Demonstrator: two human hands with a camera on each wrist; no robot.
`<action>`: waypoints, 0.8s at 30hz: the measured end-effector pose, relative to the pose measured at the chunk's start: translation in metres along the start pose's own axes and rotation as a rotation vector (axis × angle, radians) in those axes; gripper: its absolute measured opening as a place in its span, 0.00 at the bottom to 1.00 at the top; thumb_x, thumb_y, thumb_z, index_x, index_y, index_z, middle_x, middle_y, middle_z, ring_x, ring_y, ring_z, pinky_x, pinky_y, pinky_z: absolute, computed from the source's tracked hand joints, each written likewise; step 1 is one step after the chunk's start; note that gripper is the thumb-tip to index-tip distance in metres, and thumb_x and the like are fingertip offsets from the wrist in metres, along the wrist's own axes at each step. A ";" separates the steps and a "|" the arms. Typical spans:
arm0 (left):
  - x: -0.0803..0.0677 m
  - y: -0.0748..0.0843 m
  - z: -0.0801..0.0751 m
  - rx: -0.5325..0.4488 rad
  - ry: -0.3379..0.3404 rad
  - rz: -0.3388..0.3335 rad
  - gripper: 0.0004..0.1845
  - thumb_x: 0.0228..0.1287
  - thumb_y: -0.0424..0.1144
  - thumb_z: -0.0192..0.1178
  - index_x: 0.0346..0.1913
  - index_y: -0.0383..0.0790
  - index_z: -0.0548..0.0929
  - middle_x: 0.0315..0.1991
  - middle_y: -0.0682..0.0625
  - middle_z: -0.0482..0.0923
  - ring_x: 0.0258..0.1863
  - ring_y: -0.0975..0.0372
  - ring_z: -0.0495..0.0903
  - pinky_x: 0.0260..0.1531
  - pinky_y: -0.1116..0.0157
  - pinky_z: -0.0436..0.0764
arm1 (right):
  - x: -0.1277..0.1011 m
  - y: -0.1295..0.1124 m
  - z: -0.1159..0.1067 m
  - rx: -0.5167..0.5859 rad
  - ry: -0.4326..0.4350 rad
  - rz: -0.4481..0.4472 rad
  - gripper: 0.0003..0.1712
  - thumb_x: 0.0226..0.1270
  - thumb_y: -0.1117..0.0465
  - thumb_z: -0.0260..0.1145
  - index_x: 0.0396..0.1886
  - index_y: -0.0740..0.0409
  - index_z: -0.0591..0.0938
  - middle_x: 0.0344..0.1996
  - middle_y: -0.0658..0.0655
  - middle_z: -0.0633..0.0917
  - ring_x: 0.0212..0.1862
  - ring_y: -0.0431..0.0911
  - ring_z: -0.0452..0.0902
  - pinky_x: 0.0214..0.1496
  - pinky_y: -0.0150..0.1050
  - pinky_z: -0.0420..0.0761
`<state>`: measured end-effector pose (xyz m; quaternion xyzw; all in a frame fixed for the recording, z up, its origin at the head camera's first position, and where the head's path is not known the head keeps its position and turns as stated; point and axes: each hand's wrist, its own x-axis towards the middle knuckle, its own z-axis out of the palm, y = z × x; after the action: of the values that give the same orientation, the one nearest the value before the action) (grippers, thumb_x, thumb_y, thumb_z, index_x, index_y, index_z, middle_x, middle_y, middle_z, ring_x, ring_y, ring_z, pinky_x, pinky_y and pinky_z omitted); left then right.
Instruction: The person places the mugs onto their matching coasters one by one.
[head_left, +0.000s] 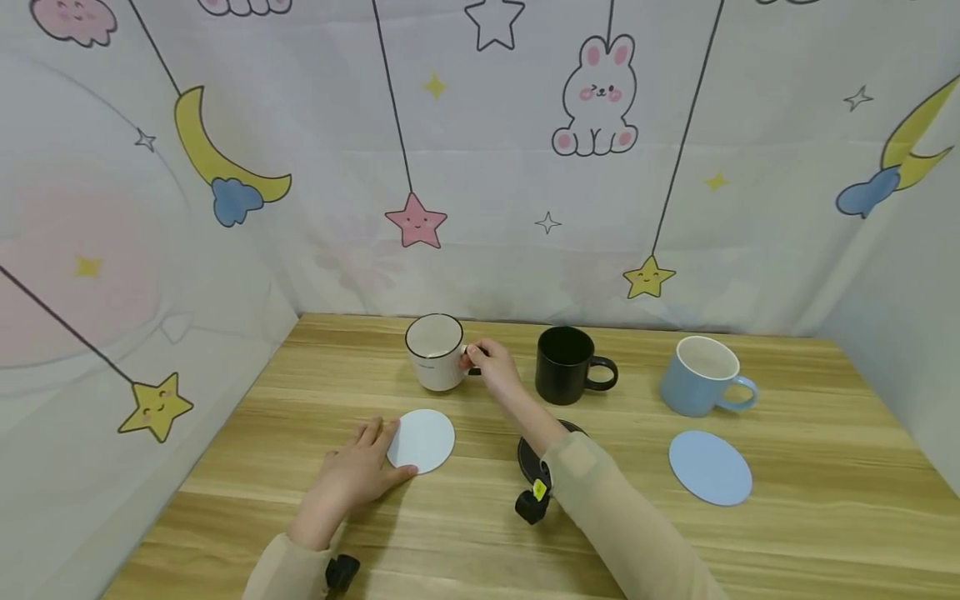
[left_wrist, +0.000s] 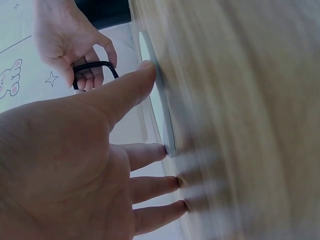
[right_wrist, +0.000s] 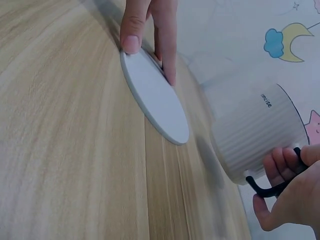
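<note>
So far I judge 0 of 3 mugs placed: my right hand (head_left: 491,360) grips the white mug (head_left: 435,352) handle, my left hand (head_left: 358,475) fingers lie flat, steadying the white coaster (head_left: 423,440) on the desk (head_left: 825,517).

Three mugs in a row behind the middle coaster (head_left: 540,454): ribbed mug (head_left: 436,352) left, handled mug (head_left: 566,364) directly behind, tapered mug (head_left: 702,375) right.

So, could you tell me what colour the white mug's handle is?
Black handle, clearest in the right wrist view.

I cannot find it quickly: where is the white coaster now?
In the head view, the white coaster lies flat on the wooden table, left of centre, before the white mug, under the left hand fingertips.
</note>
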<state>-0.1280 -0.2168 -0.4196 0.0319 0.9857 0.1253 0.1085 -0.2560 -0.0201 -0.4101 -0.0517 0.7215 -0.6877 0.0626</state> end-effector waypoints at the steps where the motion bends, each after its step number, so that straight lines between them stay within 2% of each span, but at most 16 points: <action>1: 0.000 0.000 0.000 0.001 0.001 0.001 0.46 0.59 0.63 0.59 0.73 0.39 0.60 0.73 0.31 0.54 0.72 0.36 0.55 0.54 0.29 0.64 | -0.001 -0.001 0.000 0.005 0.001 0.000 0.12 0.74 0.65 0.52 0.37 0.71 0.77 0.35 0.61 0.82 0.44 0.52 0.79 0.58 0.51 0.77; 12: 0.000 0.000 0.000 0.006 0.008 -0.001 0.45 0.60 0.63 0.59 0.73 0.39 0.61 0.73 0.32 0.55 0.72 0.37 0.56 0.54 0.30 0.66 | -0.011 -0.006 -0.001 0.042 -0.006 0.001 0.11 0.74 0.66 0.52 0.33 0.68 0.76 0.29 0.54 0.80 0.38 0.45 0.77 0.59 0.54 0.75; 24: -0.001 0.002 -0.002 0.011 0.012 0.005 0.45 0.59 0.63 0.59 0.73 0.39 0.61 0.73 0.31 0.55 0.71 0.36 0.56 0.53 0.29 0.66 | -0.019 -0.009 -0.005 0.029 -0.032 -0.022 0.12 0.74 0.66 0.52 0.33 0.69 0.77 0.29 0.56 0.81 0.39 0.47 0.78 0.57 0.51 0.76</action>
<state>-0.1270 -0.2153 -0.4173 0.0344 0.9869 0.1203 0.1023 -0.2379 -0.0128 -0.4004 -0.0696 0.7099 -0.6976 0.0674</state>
